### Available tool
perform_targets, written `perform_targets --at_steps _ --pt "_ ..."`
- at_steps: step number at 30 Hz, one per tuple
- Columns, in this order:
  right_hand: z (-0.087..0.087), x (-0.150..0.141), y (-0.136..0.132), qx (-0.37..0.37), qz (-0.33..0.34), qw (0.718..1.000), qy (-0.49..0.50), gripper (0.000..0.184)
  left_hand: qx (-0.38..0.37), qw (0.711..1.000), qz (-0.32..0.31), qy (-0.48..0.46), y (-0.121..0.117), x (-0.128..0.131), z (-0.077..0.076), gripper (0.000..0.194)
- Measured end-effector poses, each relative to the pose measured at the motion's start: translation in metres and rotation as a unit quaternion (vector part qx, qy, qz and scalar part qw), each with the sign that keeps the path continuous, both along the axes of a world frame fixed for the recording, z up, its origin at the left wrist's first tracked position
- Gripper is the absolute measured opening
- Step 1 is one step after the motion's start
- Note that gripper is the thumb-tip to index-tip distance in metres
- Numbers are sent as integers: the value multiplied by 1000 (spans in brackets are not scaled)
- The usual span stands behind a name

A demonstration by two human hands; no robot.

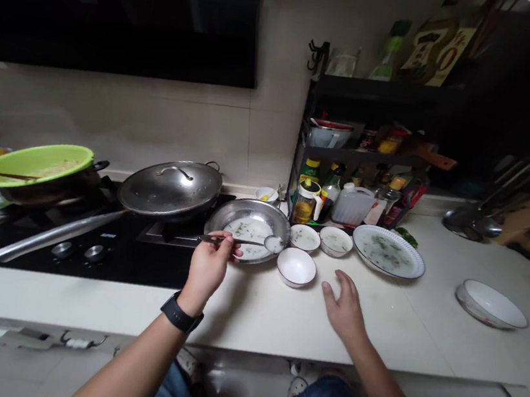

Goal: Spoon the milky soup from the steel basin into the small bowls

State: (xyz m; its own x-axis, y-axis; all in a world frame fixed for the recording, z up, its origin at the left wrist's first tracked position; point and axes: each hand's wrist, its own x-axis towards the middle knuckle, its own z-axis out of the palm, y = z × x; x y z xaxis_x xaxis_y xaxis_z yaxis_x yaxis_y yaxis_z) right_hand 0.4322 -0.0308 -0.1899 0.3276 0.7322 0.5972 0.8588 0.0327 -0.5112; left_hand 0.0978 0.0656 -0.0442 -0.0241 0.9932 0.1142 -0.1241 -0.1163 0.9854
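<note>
My left hand (212,262), with a dark watch at the wrist, grips the dark handle of a spoon (272,244). The spoon's bowl, with whitish liquid in it, is over the right side of a metal basin (282,218) of white soup with green bits. My right hand (344,305) is open above the counter, thumb and fingers apart, holding nothing. Just left of it stands an empty white bowl (296,268). Behind that are two small bowls of soup, a left one (304,237) and a right one (335,242). A ridged plate (415,261) of the same soup lies farther right.
A lidded wok (171,189) sits on the black stove (129,265), its long handle reaching front left. Beyond it, a green basin (35,165) rests on a dark pot. Bottles (332,188) crowd a black rack (386,91). Another white bowl (493,303) stands far right.
</note>
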Motion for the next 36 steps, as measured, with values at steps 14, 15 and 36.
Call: perform_targets --at_steps 14,15,36 --pt "-3 -6 -1 14 -2 999 -40 53 100 985 -48 135 -45 48 -14 32" --pt "-3 -6 -1 15 -2 999 -41 53 121 978 -53 161 -48 50 -17 29" --pt "-3 -5 -1 9 -7 999 -32 53 178 944 103 256 -16 7 -30 32"
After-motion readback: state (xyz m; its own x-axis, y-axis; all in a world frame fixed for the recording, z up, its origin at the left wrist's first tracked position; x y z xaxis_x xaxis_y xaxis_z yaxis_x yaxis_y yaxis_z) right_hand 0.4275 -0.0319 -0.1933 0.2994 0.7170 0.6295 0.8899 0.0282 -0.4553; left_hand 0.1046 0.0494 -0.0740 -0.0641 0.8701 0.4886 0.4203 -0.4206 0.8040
